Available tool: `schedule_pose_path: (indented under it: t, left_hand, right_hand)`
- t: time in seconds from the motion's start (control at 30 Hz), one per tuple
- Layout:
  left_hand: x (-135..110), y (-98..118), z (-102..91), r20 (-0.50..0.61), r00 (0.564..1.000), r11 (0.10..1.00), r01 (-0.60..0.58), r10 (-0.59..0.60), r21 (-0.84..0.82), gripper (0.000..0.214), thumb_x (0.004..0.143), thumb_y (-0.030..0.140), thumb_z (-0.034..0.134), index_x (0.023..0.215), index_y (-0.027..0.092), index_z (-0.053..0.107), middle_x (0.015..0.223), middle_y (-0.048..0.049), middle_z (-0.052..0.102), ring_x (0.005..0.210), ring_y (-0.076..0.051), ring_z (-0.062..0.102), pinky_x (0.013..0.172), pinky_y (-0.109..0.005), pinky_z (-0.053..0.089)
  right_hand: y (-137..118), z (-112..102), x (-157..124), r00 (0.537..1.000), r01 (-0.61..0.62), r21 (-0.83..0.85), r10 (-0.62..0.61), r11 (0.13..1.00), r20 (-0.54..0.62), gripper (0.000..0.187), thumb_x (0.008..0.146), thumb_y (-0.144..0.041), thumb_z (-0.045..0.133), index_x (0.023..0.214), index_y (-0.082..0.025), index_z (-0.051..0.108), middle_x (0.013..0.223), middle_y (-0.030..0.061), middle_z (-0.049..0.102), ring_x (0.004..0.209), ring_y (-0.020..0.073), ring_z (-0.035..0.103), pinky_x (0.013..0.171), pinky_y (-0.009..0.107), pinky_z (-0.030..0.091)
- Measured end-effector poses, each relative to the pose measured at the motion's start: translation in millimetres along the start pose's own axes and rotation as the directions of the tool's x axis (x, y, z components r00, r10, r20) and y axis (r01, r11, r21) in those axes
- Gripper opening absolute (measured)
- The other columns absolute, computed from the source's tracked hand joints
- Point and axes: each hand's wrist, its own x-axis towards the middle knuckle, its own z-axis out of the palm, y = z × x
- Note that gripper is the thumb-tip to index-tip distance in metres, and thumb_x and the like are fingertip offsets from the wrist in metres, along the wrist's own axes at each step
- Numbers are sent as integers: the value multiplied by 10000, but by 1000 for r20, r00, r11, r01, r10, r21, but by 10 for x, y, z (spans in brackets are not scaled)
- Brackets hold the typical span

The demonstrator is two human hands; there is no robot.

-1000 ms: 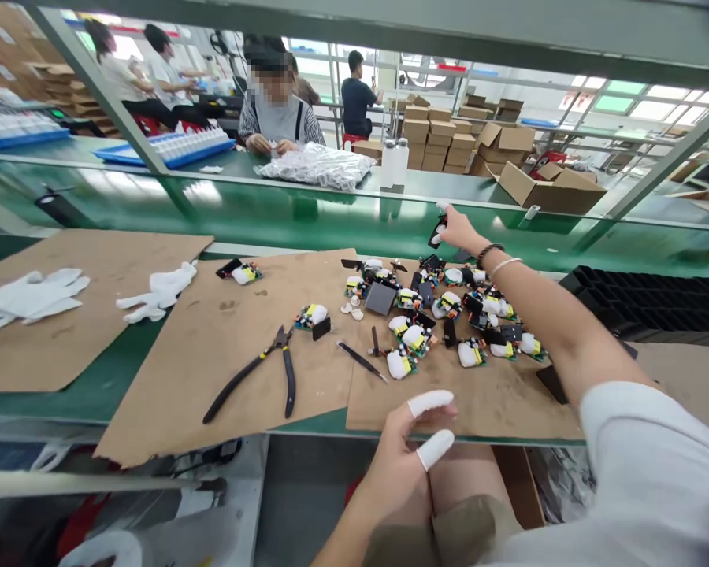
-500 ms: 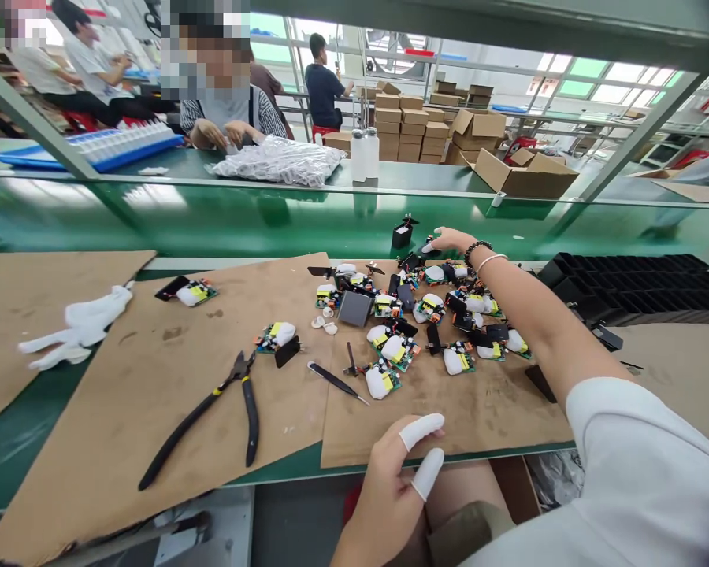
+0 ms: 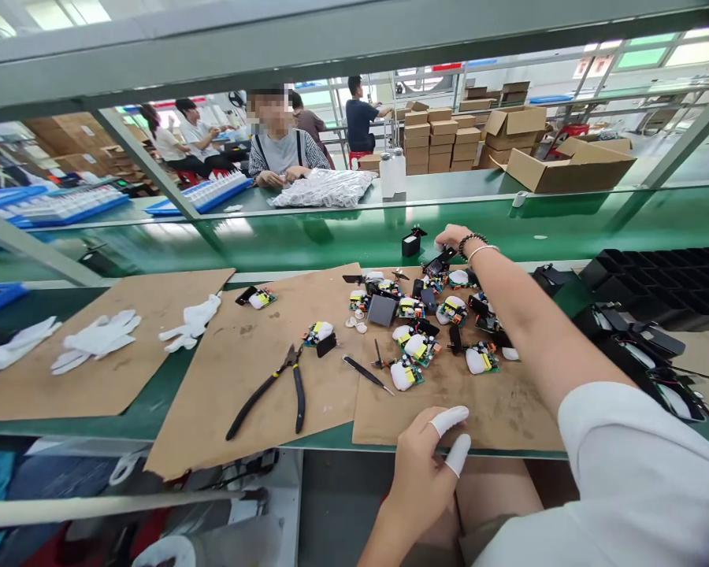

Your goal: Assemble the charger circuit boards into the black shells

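Observation:
My right hand (image 3: 452, 235) reaches to the far edge of a pile of small circuit boards (image 3: 418, 348), which carry white blobs, yellow parts and black plates. Its fingers are bent down by a black plate (image 3: 443, 258) and partly hidden; what they pinch is unclear. A small black case (image 3: 411, 245) stands on the green surface left of that hand. My left hand (image 3: 424, 465), with white finger cots on thumb and forefinger, hovers at the front edge, fingers apart and holding nothing. Black tweezers (image 3: 366, 373) and black-handled cutting pliers (image 3: 275, 387) lie left of the pile.
Brown cardboard sheets (image 3: 194, 409) cover the bench. White gloves (image 3: 98, 340) lie at left. Black trays (image 3: 655, 287) and open black cases (image 3: 638, 346) stand at right. A metal frame bar (image 3: 331, 39) crosses above. Another person (image 3: 283, 153) works opposite beside a plastic bag bundle (image 3: 324, 187).
The view has swung left and tilted, bringing more gloves and blue trays into sight. My right hand stays at the pile's far edge, and my left hand remains by the front edge.

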Motion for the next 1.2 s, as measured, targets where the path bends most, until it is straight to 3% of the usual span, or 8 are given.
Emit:
schedule_pose_path:
  t: [0.2,0.37,0.5,0.63,0.7,0.9,1.07,1.2]
  left_hand:
    - [16,15,-102,5,998,988,67,-67,-139,295,927,210,672,1210,231,755,1080,-85,795,1019,-220,752,973,-369,612]
    - [-9,-34,-113,10,996,986,85,-84,-144,296,930,288,704,1214,244,773,1109,-83,800,1057,-233,753,1017,-378,599]
    - [-42,-135,-54,-37,999,1000,18,-18,-8,305,948,339,693,1231,251,764,1133,-77,803,1036,-237,772,1002,-379,613]
    - [-36,-202,33,-86,961,921,-224,263,320,267,975,330,660,1205,235,758,1131,-63,808,1002,-214,784,896,-306,627]
    - [-11,-193,64,-83,918,834,-311,387,456,247,997,334,635,1182,222,754,1080,-48,812,947,-193,789,834,-267,619]
    - [69,-107,102,-41,846,688,-402,531,604,243,1039,357,580,1112,190,743,980,-31,802,864,-159,783,784,-228,594]
    - [73,-118,125,-65,837,648,-369,544,667,262,1048,375,571,1083,188,751,974,-31,799,841,-152,773,750,-220,571]
    - [76,-105,121,-49,840,670,-394,540,629,228,1042,333,585,1083,180,749,981,-39,792,859,-145,765,793,-209,574]
  right_hand:
    - [384,-391,-961,970,242,50,-243,969,12,548,771,-193,774,1305,-247,658,1150,36,717,965,231,666,828,328,537]
    - [860,240,-2406,756,654,-181,-631,734,175,558,673,-95,735,1217,-211,702,1248,135,649,1036,314,645,877,430,556]
    - [1183,645,-2986,740,671,-135,-651,729,167,687,748,-9,632,1408,-203,623,1488,186,562,1311,351,581,1041,513,531]
    - [1933,174,-2835,833,552,239,-542,799,-109,772,803,-240,739,1537,-324,513,1581,60,547,1411,288,555,1188,462,477]
    - [2489,-211,-2629,948,223,332,-125,916,-291,808,731,-331,820,1495,-365,560,1575,11,562,1437,309,538,1238,475,438]
    - [3655,-433,-1946,730,-284,500,523,818,-441,1133,786,-618,724,1680,-180,182,1737,278,142,1613,553,103,1223,814,137]
    - [3653,82,-1494,560,-353,541,635,764,-531,861,992,-590,311,1676,-222,-61,1769,216,-100,1653,431,-118,1211,825,79]
    - [3699,53,-1429,590,-388,446,589,807,-552,929,967,-610,414,1667,-195,-33,1754,235,-64,1653,412,-80,1252,767,55]
